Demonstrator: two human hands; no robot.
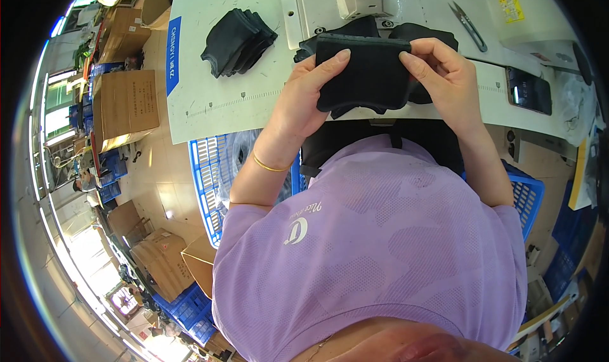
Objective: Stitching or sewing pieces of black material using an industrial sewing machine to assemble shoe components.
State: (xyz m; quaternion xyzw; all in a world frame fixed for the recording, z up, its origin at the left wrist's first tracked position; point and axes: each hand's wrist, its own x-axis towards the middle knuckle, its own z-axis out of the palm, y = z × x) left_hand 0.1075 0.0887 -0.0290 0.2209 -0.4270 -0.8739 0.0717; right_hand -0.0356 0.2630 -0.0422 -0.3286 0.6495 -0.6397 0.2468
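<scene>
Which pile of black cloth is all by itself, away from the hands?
The stack at the table's left, near the blue strip. No hand touches it; the other black pieces are between the left hand and right hand, or close around them.

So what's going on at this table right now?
A person in a purple shirt is holding a piece of black cloth over the table's near edge, the left hand on one side and the right hand on the other. More black pieces lie behind it, by a white machine. A black stack sits to the left; snips and a phone lie to the right.
</scene>
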